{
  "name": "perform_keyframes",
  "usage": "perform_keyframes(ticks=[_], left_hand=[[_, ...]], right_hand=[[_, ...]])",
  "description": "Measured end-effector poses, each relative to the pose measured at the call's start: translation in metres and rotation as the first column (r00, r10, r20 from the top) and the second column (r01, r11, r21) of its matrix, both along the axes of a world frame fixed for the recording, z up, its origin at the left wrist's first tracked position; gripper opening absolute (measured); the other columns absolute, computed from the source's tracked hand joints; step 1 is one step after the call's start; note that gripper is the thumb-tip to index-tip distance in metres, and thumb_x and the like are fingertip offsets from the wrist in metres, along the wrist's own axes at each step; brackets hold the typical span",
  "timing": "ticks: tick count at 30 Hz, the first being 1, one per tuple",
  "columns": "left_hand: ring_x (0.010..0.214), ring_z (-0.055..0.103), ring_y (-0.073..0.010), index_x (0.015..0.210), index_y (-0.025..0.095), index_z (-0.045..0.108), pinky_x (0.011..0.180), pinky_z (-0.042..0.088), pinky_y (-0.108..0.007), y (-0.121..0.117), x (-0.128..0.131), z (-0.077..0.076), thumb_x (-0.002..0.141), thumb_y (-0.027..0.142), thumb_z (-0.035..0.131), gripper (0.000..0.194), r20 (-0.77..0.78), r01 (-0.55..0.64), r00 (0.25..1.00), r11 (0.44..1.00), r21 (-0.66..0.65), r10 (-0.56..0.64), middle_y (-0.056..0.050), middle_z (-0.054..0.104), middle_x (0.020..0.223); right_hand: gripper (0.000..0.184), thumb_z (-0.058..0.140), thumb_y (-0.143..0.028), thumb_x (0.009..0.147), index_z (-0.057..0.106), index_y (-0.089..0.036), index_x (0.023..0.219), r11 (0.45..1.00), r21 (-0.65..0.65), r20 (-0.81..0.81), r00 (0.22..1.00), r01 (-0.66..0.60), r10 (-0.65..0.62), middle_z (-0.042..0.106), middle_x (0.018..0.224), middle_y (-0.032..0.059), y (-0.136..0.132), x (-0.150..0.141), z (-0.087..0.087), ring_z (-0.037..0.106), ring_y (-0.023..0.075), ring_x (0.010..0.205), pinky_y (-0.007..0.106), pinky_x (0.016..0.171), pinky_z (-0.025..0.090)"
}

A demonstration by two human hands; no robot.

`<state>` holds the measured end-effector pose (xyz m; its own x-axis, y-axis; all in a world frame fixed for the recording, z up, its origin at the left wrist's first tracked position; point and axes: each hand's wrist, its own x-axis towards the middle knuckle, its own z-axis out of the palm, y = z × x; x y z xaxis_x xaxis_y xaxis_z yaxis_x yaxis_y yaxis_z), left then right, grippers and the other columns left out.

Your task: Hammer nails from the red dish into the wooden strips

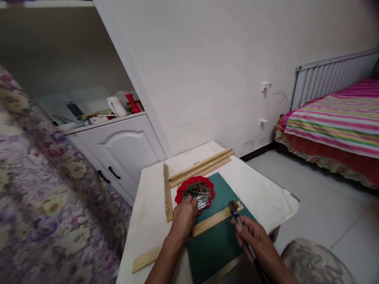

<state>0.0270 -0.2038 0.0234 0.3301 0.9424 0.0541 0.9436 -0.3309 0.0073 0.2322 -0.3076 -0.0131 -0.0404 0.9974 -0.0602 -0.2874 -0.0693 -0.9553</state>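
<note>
My left hand (184, 215) reaches over the near rim of a red scalloped bowl (179, 193), its fingers curled down at the pile of nails (199, 192) inside. What its fingertips pinch, if anything, is hidden. A hammer (233, 208) is gripped by its handle in my right hand (251, 236). The hammer head is over the right end of a wooden strip (211, 223) with rows of small holes. A few nails (239, 202) stand up at that end. The strip lies across a green mat (217, 244).
On the white table (263, 193), a wooden strip (167, 197) bristling with nails stands left of the bowl. More strips (204, 167) lie behind it, and a holed strip (146, 258) lies front left. Around are a floral curtain (59, 197), cabinet (121, 150) and bed (334, 114).
</note>
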Motion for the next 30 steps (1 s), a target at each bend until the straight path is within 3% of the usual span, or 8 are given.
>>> perform_keyframes(ticks=[4, 10, 15, 18, 21, 24, 27, 30], left_hand=[[0.072, 0.057, -0.0152, 0.083, 0.021, 0.055, 0.063, 0.039, -0.024, -0.022, 0.002, -0.003, 0.088, 0.023, 0.034, 0.022, 0.129, 0.064, 0.989, 0.995, 0.080, -0.074, -0.003, 0.060, 0.082], [0.072, 0.058, -0.0137, 0.083, 0.020, 0.056, 0.064, 0.043, -0.022, -0.059, 0.027, -0.017, 0.087, 0.023, 0.038, 0.019, 0.440, 0.242, 0.861, 0.967, 0.087, -0.255, -0.002, 0.062, 0.078], [0.071, 0.057, -0.0135, 0.078, 0.020, 0.060, 0.065, 0.043, -0.023, -0.078, 0.040, -0.017, 0.084, 0.020, 0.044, 0.016, 0.613, 0.303, 0.733, 0.948, 0.094, -0.295, -0.002, 0.061, 0.074], [0.068, 0.058, -0.0136, 0.077, 0.019, 0.062, 0.063, 0.043, -0.023, -0.080, 0.046, -0.019, 0.080, 0.023, 0.052, 0.011, 0.819, 0.230, 0.557, 0.973, 0.009, -0.139, -0.002, 0.062, 0.072], [0.058, 0.056, -0.0125, 0.078, 0.017, 0.060, 0.056, 0.043, -0.022, -0.080, 0.056, -0.025, 0.074, 0.027, 0.061, 0.011, 0.964, 0.196, 0.209, 0.959, -0.205, 0.164, -0.001, 0.062, 0.064], [0.055, 0.055, -0.0115, 0.073, 0.014, 0.058, 0.055, 0.042, -0.022, -0.080, 0.068, -0.033, 0.068, 0.028, 0.066, 0.016, 0.931, 0.260, -0.099, 0.912, -0.318, 0.352, -0.001, 0.062, 0.060], [0.055, 0.052, -0.0099, 0.071, 0.013, 0.059, 0.056, 0.040, -0.021, -0.082, 0.075, -0.036, 0.069, 0.027, 0.065, 0.016, 0.904, 0.292, -0.184, 0.899, -0.326, 0.387, -0.001, 0.061, 0.059], [0.059, 0.052, -0.0103, 0.073, 0.013, 0.060, 0.060, 0.041, -0.022, -0.079, 0.073, -0.034, 0.073, 0.029, 0.061, 0.015, 0.936, 0.268, -0.120, 0.919, -0.290, 0.330, -0.001, 0.059, 0.061]], right_hand=[[0.033, 0.058, -0.046, 0.076, 0.050, -0.018, 0.091, 1.000, -0.015, 0.023, 0.999, 0.027, -0.026, 0.050, 0.048, -0.0097, 0.004, -0.005, -0.004, 0.031, 0.0028, 0.026, 0.016, 0.028, 0.021], [0.026, 0.065, -0.036, 0.072, 0.057, -0.017, 0.087, 0.976, 0.107, 0.060, 0.978, 0.190, -0.197, 0.062, 0.059, -0.0017, 0.011, -0.009, -0.009, 0.054, 0.0139, 0.054, 0.022, 0.047, 0.038], [0.028, 0.061, -0.037, 0.074, 0.055, -0.018, 0.094, 0.980, 0.036, 0.053, 0.979, 0.194, -0.196, 0.059, 0.058, -0.0057, 0.010, -0.007, -0.009, 0.036, 0.0047, 0.031, 0.017, 0.031, 0.024], [0.030, 0.063, -0.036, 0.074, 0.053, -0.017, 0.096, 0.986, 0.019, -0.001, 0.986, 0.164, -0.164, 0.060, 0.058, -0.0058, 0.007, -0.006, -0.008, 0.033, 0.0015, 0.027, 0.014, 0.028, 0.023], [0.031, 0.064, -0.036, 0.074, 0.054, -0.016, 0.094, 0.991, 0.019, -0.069, 0.989, 0.130, -0.128, 0.061, 0.058, -0.0048, 0.006, -0.006, -0.007, 0.034, 0.0005, 0.026, 0.013, 0.028, 0.024], [0.032, 0.066, -0.037, 0.073, 0.054, -0.016, 0.094, 0.991, 0.024, -0.103, 0.987, 0.130, -0.127, 0.062, 0.058, -0.0041, 0.006, -0.007, -0.006, 0.036, 0.0003, 0.027, 0.012, 0.028, 0.024], [0.034, 0.067, -0.038, 0.071, 0.054, -0.016, 0.094, 0.988, 0.022, -0.091, 0.985, 0.152, -0.150, 0.062, 0.057, -0.0044, 0.006, -0.008, -0.006, 0.036, 0.0005, 0.026, 0.012, 0.027, 0.025], [0.033, 0.067, -0.038, 0.071, 0.053, -0.016, 0.092, 0.986, 0.010, -0.066, 0.984, 0.165, -0.164, 0.061, 0.056, -0.0053, 0.005, -0.007, -0.007, 0.035, 0.0010, 0.026, 0.013, 0.027, 0.025]])
